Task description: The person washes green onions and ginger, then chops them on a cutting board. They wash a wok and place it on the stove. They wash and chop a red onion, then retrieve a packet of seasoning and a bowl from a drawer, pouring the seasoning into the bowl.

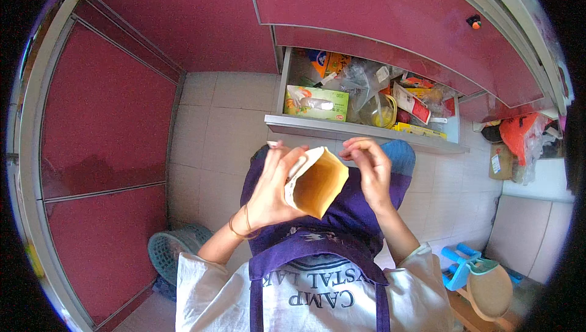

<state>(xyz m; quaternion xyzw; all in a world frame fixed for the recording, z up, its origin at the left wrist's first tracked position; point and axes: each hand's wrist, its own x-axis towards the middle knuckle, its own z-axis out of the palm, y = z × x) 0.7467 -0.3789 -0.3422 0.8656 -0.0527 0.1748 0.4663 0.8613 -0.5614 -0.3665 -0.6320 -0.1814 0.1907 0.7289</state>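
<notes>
My left hand (268,185) grips a paper bag (322,185) by its left side, over my lap. The bag's mouth gapes towards me and shows a yellowish-brown inside; its outer side is whitish with some print. A small white tip (274,144) sticks out by my left fingertips; what it belongs to is hidden. Just right of the bag's rim, my right hand (371,171) is raised with its fingers bent and apart, and nothing shows in it. Beyond both hands a drawer (316,126) stands pulled out.
The drawer holds a green printed box (317,103), clear plastic bags (361,80), a clear jar-like container (377,111) and a white-and-red packet (412,103). Red cabinet doors (110,116) rise left and ahead. A plastic basket (176,249) stands behind left, slippers (487,286) behind right.
</notes>
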